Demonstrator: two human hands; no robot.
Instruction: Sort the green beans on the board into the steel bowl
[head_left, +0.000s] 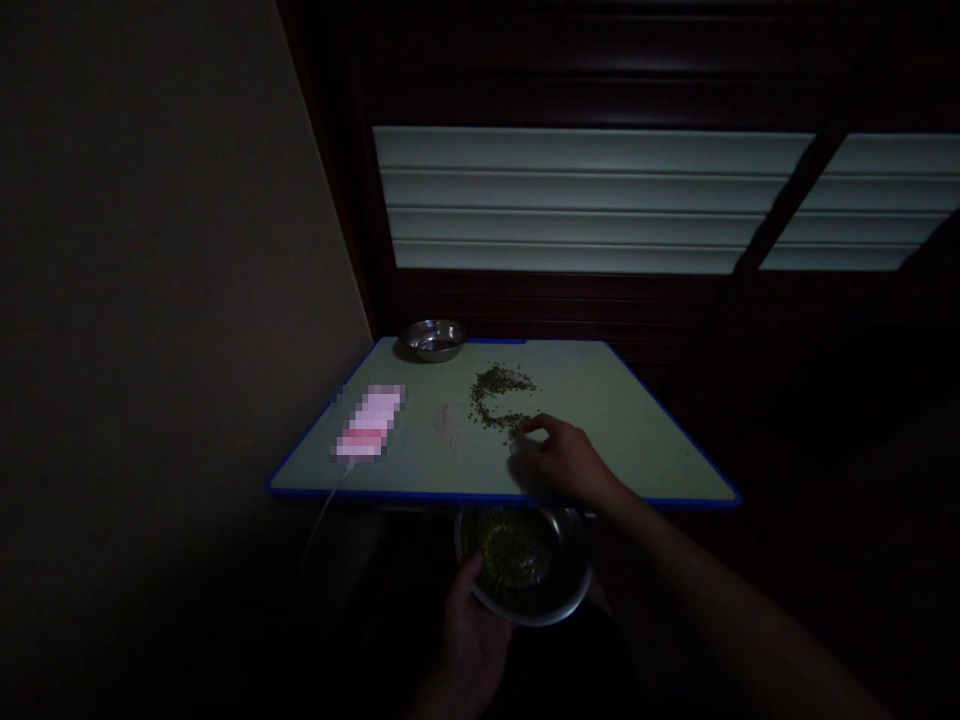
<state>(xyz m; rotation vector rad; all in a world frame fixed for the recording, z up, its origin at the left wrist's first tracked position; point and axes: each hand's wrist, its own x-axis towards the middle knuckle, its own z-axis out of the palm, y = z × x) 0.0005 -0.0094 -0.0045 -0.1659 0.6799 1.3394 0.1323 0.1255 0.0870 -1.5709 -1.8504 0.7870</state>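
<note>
My left hand [474,625] grips the rim of a round metal bowl [574,590] just below the table's front edge, thumb over the rim. Small green beans [514,555] lie inside it. On the pale green tabletop [622,420], my right hand [566,455] reaches to the near end of a curved scatter of green beans [495,382]. Its fingers are bent, with the index finger and thumb seeming slightly apart. Shadow hides the other fingertips. Left of the beans is a thin patch of pale grains [448,425].
A second, smaller metal bowl [433,342] stands at the table's far left corner. A blurred-out phone-like object [371,422] with a white cable [326,505] lies at the left. A wall [187,200] borders the left side; dark louvred panels [585,200] rise behind.
</note>
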